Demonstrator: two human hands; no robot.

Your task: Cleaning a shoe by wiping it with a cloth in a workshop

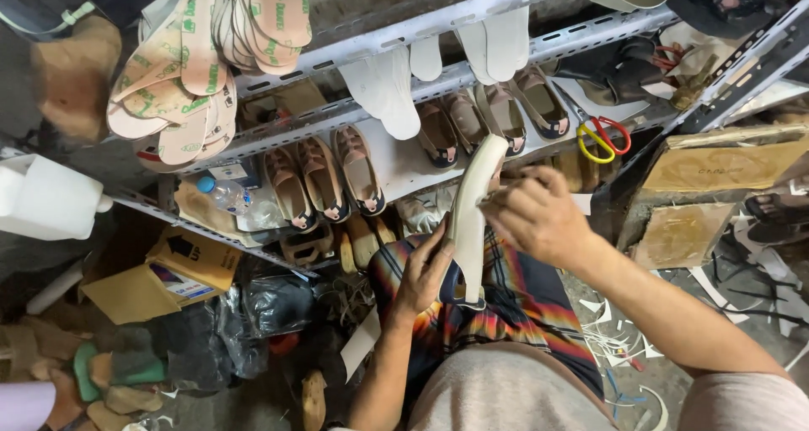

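Left hand (424, 273) grips the lower edge of a cream, curved shoe sole (472, 203) standing upright. Right hand (539, 216), at 3 o'clock of it, pinches a small brownish pad (497, 197) against its face.

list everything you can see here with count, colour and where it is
shoe sole: 1, cream, upright on the lap, between both hands
sandals: about 8, tan and dark, on middle shelf
printed insoles: a stack, pink and green, hanging upper left
blank insoles: several, white, over the shelf rail
scissors: 1, red and yellow handles, shelf right
water bottle: 1, clear with blue cap, lower shelf left
cardboard box: 1, brown, floor left
left hand: grips the sole's lower edge
right hand: presses the sole's upper side
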